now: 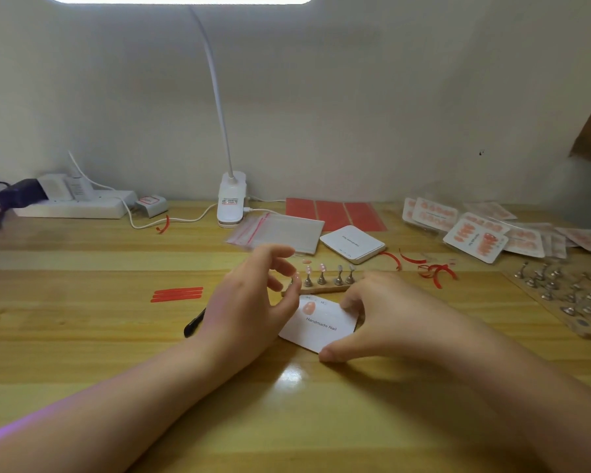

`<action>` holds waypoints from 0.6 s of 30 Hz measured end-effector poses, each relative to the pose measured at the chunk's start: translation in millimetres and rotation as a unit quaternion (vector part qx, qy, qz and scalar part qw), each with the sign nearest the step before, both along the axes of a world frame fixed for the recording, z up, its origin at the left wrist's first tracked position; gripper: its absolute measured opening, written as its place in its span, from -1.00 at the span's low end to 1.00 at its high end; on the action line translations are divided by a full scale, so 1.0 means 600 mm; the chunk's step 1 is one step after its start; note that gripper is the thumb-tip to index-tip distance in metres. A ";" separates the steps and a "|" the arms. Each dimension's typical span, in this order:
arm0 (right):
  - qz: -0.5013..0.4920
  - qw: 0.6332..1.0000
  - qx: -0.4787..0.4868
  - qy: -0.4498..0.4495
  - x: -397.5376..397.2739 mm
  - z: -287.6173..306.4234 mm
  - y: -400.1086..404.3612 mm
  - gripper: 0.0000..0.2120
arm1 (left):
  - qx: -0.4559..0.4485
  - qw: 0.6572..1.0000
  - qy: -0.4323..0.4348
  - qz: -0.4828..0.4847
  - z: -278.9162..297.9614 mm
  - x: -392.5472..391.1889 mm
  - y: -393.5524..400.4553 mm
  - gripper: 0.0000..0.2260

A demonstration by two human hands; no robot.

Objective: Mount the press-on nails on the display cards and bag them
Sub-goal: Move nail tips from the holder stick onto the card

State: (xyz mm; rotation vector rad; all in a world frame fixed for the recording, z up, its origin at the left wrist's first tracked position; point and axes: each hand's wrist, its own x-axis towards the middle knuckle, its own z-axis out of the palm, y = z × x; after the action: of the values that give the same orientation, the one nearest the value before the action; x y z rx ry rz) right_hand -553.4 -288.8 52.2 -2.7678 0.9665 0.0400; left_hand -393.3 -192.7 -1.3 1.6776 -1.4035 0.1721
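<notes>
A white display card [321, 327] printed "Handmade Nail" lies flat on the wooden table, with one pink press-on nail [309, 307] stuck at its top left. My right hand [382, 315] holds the card, thumb at its near corner and fingertips on its far edge. Just behind the card stands a wooden strip of metal holders [328, 281], several of them topped with pink nails. My left hand [249, 298] is curled at the strip's left end, thumb and fingertip pinching a small pink nail [297, 277] there.
Behind are clear zip bags [277, 232], a stack of blank cards [352, 245] and a red adhesive sheet [335, 213]. Bagged nail sets [475, 230] and another holder board [560, 295] sit right. Red strips [176, 294], a black pen [195, 322], lamp base [231, 199], power strip [72, 206].
</notes>
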 end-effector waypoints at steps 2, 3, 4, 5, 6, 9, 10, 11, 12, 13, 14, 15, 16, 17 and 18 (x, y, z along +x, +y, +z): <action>-0.009 0.999 0.030 0.002 -0.003 0.002 -0.010 -0.38 | 0.019 1.000 0.024 -0.009 -0.002 0.002 -0.001 -0.64; -0.014 0.999 0.050 0.008 -0.005 0.003 -0.016 -0.34 | 0.024 0.999 0.036 -0.014 -0.004 0.003 -0.003 -0.64; -0.015 0.997 0.071 0.014 -0.007 0.003 -0.021 -0.33 | 0.028 0.998 0.045 -0.017 -0.005 0.004 -0.004 -0.64; -0.013 0.996 0.089 0.017 -0.008 0.003 -0.026 -0.32 | 0.031 0.998 0.050 -0.018 -0.007 0.005 -0.005 -0.64; -0.006 0.995 0.100 0.019 -0.008 0.001 -0.031 -0.32 | 0.033 0.998 0.053 -0.020 -0.008 0.005 -0.006 -0.64; 0.011 0.993 0.119 0.016 -0.009 -0.009 -0.044 -0.31 | 0.035 0.994 0.091 -0.039 -0.007 0.006 -0.008 -0.63; 0.014 0.991 0.134 0.009 -0.010 -0.012 -0.047 -0.30 | 0.029 0.992 0.111 -0.050 -0.005 0.006 -0.008 -0.62; 0.016 0.988 0.151 0.000 -0.010 -0.016 -0.049 -0.29 | 0.019 0.990 0.130 -0.059 -0.003 0.005 -0.007 -0.62; 0.019 0.986 0.165 -0.011 -0.010 -0.019 -0.052 -0.28 | 0.010 0.987 0.147 -0.066 -0.001 0.004 -0.007 -0.63; 0.021 0.984 0.173 -0.025 -0.010 -0.022 -0.054 -0.28 | 0.002 0.984 0.163 -0.074 0.000 0.003 -0.006 -0.65; 0.022 0.983 0.177 -0.041 -0.010 -0.025 -0.057 -0.27 | -0.003 0.980 0.179 -0.083 0.001 0.002 -0.005 -0.65; 0.021 0.981 0.182 -0.059 -0.010 -0.028 -0.058 -0.26 | -0.005 0.977 0.193 -0.093 0.001 0.001 -0.005 -0.66; 0.017 0.979 0.188 -0.080 -0.010 -0.031 -0.059 -0.23 | -0.003 0.974 0.205 -0.100 0.002 0.000 -0.005 -0.67; 0.014 0.976 0.193 -0.103 -0.010 -0.034 -0.058 -0.18 | 0.001 0.971 0.215 -0.105 0.002 -0.001 -0.006 -0.68; 0.015 0.973 0.192 -0.124 -0.009 -0.037 -0.058 -0.12 | 0.001 0.968 0.226 -0.106 0.002 -0.001 -0.007 -0.69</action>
State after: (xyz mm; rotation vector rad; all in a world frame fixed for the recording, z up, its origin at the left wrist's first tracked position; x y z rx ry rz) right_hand -559.0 -323.6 30.1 -2.3641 0.7591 -0.1012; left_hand -394.0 -196.6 0.0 1.4393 -1.2171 -0.3173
